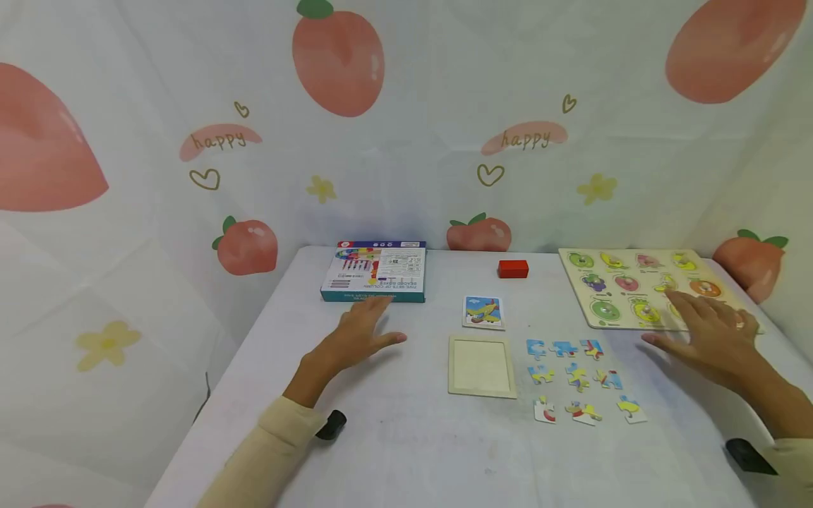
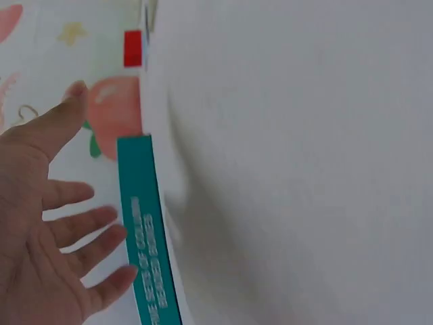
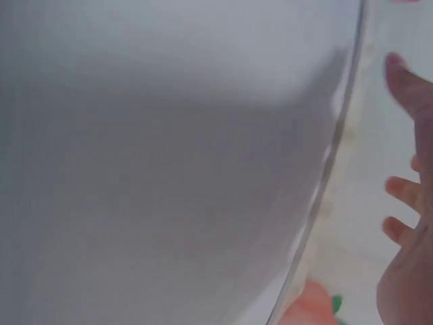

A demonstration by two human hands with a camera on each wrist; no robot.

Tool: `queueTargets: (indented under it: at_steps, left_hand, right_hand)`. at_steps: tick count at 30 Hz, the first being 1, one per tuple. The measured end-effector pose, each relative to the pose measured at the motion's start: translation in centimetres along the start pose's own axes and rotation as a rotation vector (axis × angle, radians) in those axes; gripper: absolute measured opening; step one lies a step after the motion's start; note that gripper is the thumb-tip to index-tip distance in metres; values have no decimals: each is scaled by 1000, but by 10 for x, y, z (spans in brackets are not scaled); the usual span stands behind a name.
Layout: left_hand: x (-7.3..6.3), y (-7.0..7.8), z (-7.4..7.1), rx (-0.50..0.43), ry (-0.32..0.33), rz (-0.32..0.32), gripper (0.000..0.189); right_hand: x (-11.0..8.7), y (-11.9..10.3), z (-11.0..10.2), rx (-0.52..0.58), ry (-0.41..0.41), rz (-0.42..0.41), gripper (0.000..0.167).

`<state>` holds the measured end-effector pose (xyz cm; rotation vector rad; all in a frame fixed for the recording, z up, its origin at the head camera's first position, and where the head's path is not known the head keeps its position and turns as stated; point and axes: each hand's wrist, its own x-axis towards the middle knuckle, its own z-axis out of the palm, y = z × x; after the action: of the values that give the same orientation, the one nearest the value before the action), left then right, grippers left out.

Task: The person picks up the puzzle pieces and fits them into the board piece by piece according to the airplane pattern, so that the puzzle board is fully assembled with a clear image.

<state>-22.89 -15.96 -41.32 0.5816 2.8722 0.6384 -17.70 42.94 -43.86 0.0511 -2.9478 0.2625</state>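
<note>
My left hand (image 1: 363, 334) is held out with fingers spread and nothing in it, its fingertips nearest the teal-edged bead box (image 1: 375, 271). In the left wrist view the lettered side of that box (image 2: 145, 230) appears beyond the fingers. My right hand (image 1: 711, 339), likewise spread and holding nothing, overlaps the front of a wooden fruit board (image 1: 574, 286) in the head view. Between the hands lie a square wooden puzzle tray (image 1: 480, 394) and several loose jigsaw pieces (image 1: 578, 377) in rows. Part of the right hand (image 3: 413, 196) shows at the edge of the right wrist view.
Behind the tray sits a small airplane picture card (image 1: 483, 312). A red block (image 1: 513, 269) stands farther back. The white table (image 1: 413, 451) ends at a hanging cloth (image 1: 406, 141) printed with peaches.
</note>
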Motion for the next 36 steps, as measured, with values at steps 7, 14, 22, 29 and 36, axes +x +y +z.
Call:
queueTargets:
  at_steps: [7, 14, 22, 29, 36]
  left_hand:
    - [0, 31, 13, -181, -79, 128, 85]
    - [4, 58, 28, -216, -180, 165, 90]
    - [5, 67, 43, -157, -247, 154, 97]
    - [3, 71, 45, -87, -249, 152, 101]
    - [4, 73, 47, -80, -262, 124, 103]
  right_hand:
    - [7, -46, 6, 123, -15, -108, 92]
    - [14, -92, 8, 233, -96, -191, 78]
    - [21, -132, 18, 317, -196, -253, 57]
    - [27, -151, 20, 346, -231, -302, 44]
    - [28, -157, 21, 363, -297, -271, 39]
